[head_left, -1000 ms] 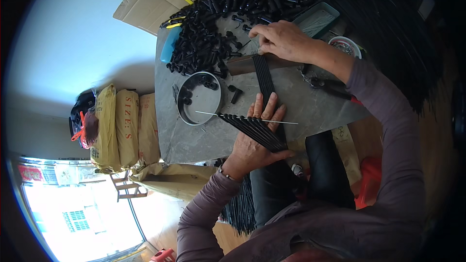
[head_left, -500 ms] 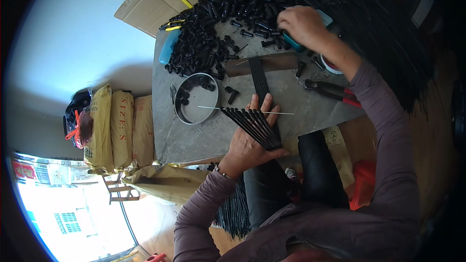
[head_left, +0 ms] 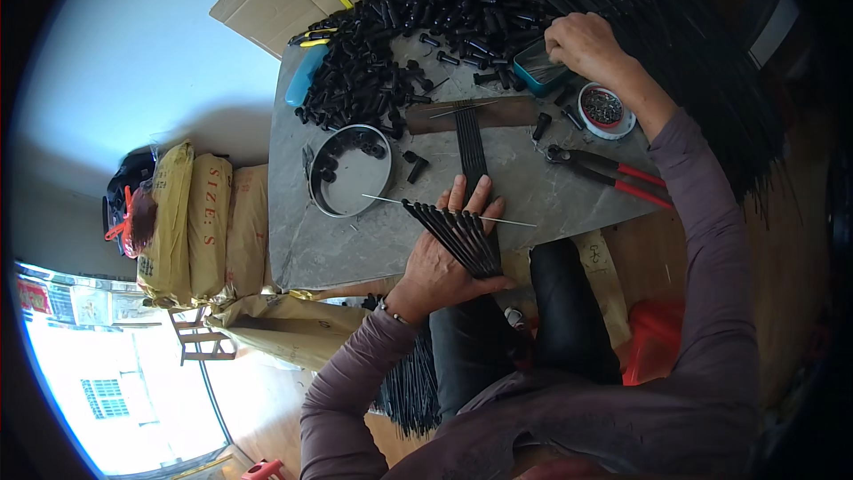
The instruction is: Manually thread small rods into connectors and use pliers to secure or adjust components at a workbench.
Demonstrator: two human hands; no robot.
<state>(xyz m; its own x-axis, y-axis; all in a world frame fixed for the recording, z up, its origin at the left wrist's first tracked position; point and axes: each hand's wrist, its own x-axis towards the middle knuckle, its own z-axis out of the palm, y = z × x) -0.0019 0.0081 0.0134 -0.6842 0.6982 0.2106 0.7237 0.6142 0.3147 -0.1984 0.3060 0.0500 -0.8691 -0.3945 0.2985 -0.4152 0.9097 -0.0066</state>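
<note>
Here the left hand (head_left: pixel 444 253) presses flat, fingers spread, on a fan of black rods (head_left: pixel 458 236); the right hand (head_left: pixel 582 44), fingers curled, apparently reaches into a teal tray (head_left: pixel 538 67).

The left hand (head_left: pixel 444 253) lies palm down near the centre of the view, its fingers (head_left: pixel 471 200) stretched flat and pointing toward 12 o'clock; the thumb sits out at the 4 o'clock side; the wrist is slightly bent, and the sleeved left forearm runs away from it toward 7 o'clock, out to the lower edge; the right hand (head_left: pixel 586 44) is reached far out at 1 o'clock, knuckles up, its fingers curled down and their tips hidden, so whether they pinch anything cannot be told; the right arm is extended, its sleeve sweeping back along the 3 o'clock side toward the body.
</note>
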